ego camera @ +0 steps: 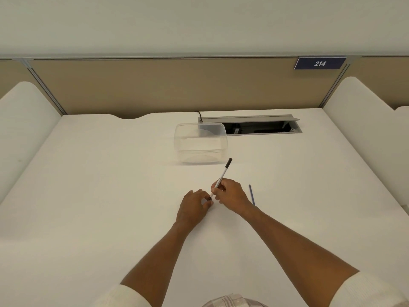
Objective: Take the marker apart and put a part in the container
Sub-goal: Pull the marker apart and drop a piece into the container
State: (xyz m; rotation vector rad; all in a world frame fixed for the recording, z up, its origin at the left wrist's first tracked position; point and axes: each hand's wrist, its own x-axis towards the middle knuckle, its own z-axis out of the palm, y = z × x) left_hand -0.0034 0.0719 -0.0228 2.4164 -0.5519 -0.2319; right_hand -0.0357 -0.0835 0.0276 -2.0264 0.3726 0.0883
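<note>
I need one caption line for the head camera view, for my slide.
Right hand holds a marker while left hand pinches its lower end, before a clear container.

I count one marker (223,177), white with a black cap, in my two hands: my right hand (230,192) and my left hand (194,207). One thin blue rod (251,194) lies on the one white table (88,196). There is one clear container (200,142), one cable hatch (252,125), and one number sign (319,63).
</note>
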